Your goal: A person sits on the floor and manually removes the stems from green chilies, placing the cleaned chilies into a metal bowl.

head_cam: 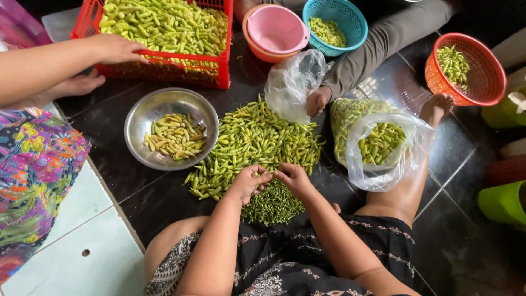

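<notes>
Far left, a co-worker's hand (112, 48) rests on the rim of the red crate (164, 60), which is heaped with green chillies. Just below sits the steel bowl (139, 118), a shallow layer of paler chillies inside.

Centre floor now: the big chilli pile (255, 140) spreads over the dark tiles, and a smaller, darker heap of stems (274, 205) lies against its near edge, right under the person's hands. The left hand (247, 183) is curled, fingers pinched on a chilli at the edge of the pile. The right hand (293, 178) meets it fingertip to fingertip, closed on the same small chilli as far as I can judge; both wrists are bent down, forearms angling in from the lap.

Risks, to my eye: the stem heap touches the good pile, so discards could easily mix back in. Bare fingers on this much chilli will burn if they stray to the face.

Further right, a clear bag (383, 148) lies open and slack, half full; a nudge from the knee beside it could spill it. Beyond, an orange basket (482, 82) holds a few more.
</notes>
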